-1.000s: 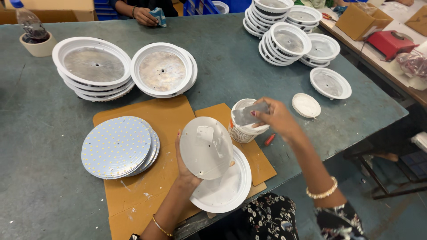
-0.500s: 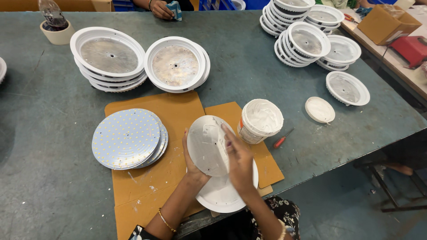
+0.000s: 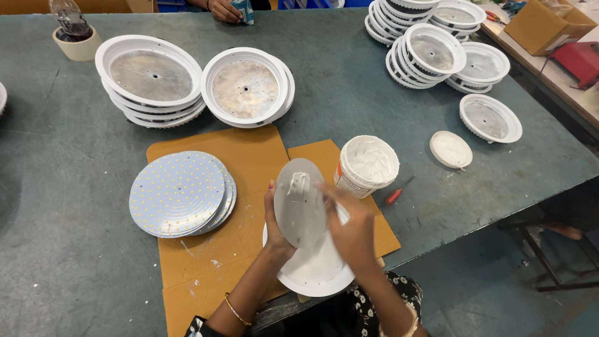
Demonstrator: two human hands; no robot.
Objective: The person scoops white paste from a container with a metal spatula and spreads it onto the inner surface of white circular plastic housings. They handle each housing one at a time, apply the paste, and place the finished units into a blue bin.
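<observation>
Head view: left hand grips a round metal disc by its edge, tilted up over a white dish on the cardboard sheet. Right hand is closed around a small tool, smearing white paste on the disc. Just right of the disc stands an open paste tub; left of it lies a stack of dotted boards.
</observation>
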